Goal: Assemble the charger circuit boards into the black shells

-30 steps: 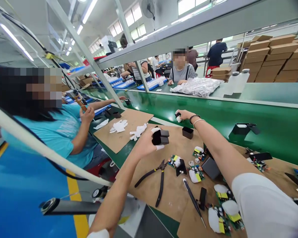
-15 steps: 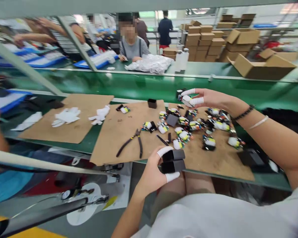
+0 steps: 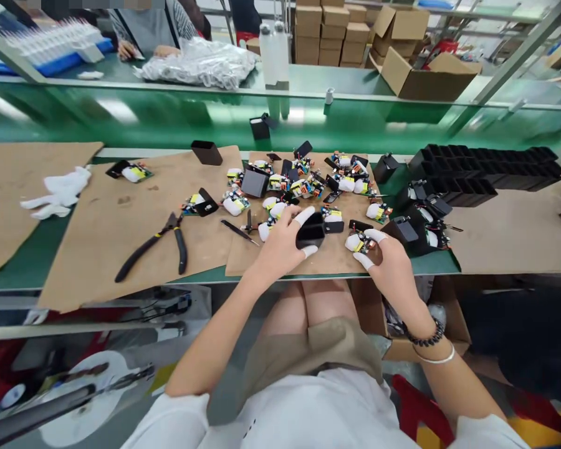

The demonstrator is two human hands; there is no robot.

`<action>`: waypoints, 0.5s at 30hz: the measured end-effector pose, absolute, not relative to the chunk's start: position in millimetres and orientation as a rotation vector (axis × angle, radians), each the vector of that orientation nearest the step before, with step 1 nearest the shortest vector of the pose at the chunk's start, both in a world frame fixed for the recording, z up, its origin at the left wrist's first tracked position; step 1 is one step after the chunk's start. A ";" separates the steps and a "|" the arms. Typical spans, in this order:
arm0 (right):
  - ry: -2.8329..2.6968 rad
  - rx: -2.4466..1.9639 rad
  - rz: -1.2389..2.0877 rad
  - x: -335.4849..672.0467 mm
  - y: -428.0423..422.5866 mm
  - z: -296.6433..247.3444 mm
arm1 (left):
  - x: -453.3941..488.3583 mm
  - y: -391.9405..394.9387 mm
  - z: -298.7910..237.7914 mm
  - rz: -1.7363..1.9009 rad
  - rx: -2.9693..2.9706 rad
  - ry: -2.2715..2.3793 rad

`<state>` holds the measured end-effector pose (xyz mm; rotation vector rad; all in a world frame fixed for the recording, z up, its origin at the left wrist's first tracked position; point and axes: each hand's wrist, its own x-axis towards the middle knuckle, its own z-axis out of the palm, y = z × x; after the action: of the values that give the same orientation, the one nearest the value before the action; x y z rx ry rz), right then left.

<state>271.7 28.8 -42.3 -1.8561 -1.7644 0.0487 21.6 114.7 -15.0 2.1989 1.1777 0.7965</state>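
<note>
My left hand (image 3: 283, 243), with white finger cots, grips a small black plastic housing (image 3: 311, 232) over the front of the cardboard mat (image 3: 121, 218). My right hand (image 3: 388, 265) pinches a small circuit board with a white part (image 3: 359, 243) near the mat's front edge. Just behind both hands lies a heap of several green circuit boards and black housings (image 3: 308, 181).
Black pliers (image 3: 163, 243) and tweezers (image 3: 236, 229) lie left of my hands. A row of black housings (image 3: 481, 168) sits at the right. White gloves (image 3: 58, 190) lie far left. The green conveyor belt (image 3: 168, 115) runs behind, with a plastic bag (image 3: 201, 62), bottles and cartons beyond.
My view swung down and right. The right hand came back from the conveyor's edge to the front of the mat and took a board. The left hand moved forward over the mat with its housing.
</note>
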 end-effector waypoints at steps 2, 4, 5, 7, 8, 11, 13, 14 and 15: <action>-1.734 -1.870 -0.032 270.4 26.1 -43.3 | 23.3 118.0 -25.6 0.890 2.217 1.213; -1.748 -1.885 -0.073 270.4 25.2 -40.6 | 24.1 114.9 -34.9 1.008 2.163 1.284; -1.775 -1.885 -0.071 271.0 26.5 -38.2 | 24.3 111.4 -38.2 1.067 2.113 1.317; -1.875 -1.880 0.000 273.3 33.5 -30.9 | 24.5 102.8 -41.4 1.130 2.010 1.338; -1.941 -1.888 0.060 274.4 39.4 -26.0 | 24.2 98.2 -41.3 1.126 1.960 1.323; -2.123 -1.990 0.227 275.3 63.6 -6.7 | 21.4 87.5 -36.8 1.000 1.837 1.218; -2.163 -2.076 0.371 275.2 81.6 7.7 | 18.4 84.6 -32.7 0.903 1.792 1.153; -2.160 -2.098 0.471 275.9 89.6 14.7 | 16.9 84.3 -30.7 0.862 1.796 1.120; -2.149 -2.103 0.579 277.5 96.1 21.3 | 15.5 84.6 -28.7 0.826 1.818 1.085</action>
<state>277.5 96.1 21.3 -2.1031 -2.1494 0.5791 15.5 84.6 -28.7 1.8178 1.0847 0.8259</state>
